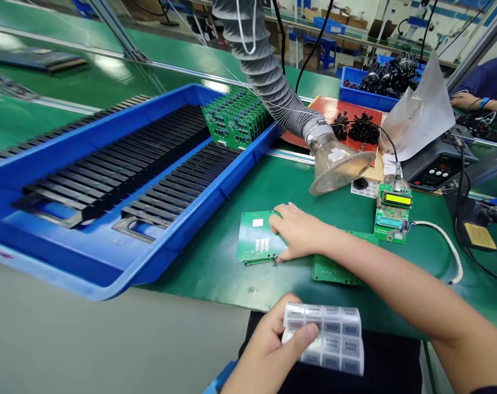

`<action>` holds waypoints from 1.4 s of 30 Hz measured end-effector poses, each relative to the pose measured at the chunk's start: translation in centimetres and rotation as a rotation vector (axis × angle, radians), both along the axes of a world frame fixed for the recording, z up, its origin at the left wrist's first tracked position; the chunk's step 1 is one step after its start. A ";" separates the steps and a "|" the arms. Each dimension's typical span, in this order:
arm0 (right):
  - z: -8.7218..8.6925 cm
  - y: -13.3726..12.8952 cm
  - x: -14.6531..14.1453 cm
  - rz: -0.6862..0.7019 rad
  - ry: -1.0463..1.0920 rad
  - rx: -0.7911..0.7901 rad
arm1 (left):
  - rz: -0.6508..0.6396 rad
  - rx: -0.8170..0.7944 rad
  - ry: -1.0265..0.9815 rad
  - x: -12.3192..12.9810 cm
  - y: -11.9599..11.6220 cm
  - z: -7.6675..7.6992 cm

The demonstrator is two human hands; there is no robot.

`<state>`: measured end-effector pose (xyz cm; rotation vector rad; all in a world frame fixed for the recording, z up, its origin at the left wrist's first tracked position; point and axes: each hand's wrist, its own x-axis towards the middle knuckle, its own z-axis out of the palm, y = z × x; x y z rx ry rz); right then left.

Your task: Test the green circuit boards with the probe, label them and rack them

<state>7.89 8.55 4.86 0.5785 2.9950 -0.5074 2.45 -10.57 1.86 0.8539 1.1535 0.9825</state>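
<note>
My left hand [277,347] is closed on a curled sheet of printed labels [342,343], the thumb pressed on its face, low over my lap. At the table's front, my right hand [294,232] reaches over a small stack of green circuit boards. Its fingers and thumb grip the right edge of the top circuit board [254,235], which has a white square and a hatched patch. Another pile of green circuit boards [334,271] lies to the right, partly hidden under my right forearm.
A long blue tray [191,241] with black slotted racks [121,158] and upright circuit boards [232,123] fills the left. An extraction hose [273,82] with a clear hood [339,164] hangs ahead. A lit display board [394,208] stands right; another person's arm [478,103] shows far right.
</note>
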 end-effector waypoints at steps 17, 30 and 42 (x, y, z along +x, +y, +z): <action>1.7 -7.6 11.3 -0.554 0.396 -0.679 | 0.236 0.241 0.420 -0.2 1.7 -0.5; 1.9 -7.2 12.1 -0.509 0.300 -0.567 | 0.362 0.185 0.563 0.7 2.9 -0.3; 1.3 -3.4 12.7 -0.683 0.350 -0.288 | 0.177 0.137 0.474 1.2 2.0 0.2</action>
